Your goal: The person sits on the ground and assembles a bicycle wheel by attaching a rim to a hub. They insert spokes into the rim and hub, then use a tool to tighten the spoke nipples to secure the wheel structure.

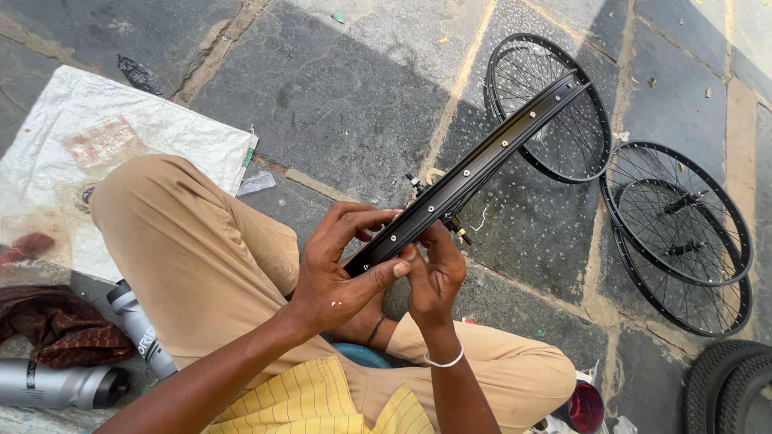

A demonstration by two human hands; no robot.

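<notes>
A black bicycle wheel rim (482,161) is held edge-on over my lap, running from my hands up to the right. Small metal nipples show along its inner face. My left hand (342,269) grips the near end of the rim, thumb across its edge. My right hand (434,277) sits just right of it, fingers pinched at the rim's underside near a small dark fitting (457,228). I sit with bent legs in tan trousers (193,257).
Spoked black wheels lie on the stone paving: one (555,112) behind the rim, two stacked (679,233) at the right. Tyres (728,386) sit at the bottom right corner. At the left lie a white sack (121,137), grey bottles (56,384) and a dark red cloth (56,325).
</notes>
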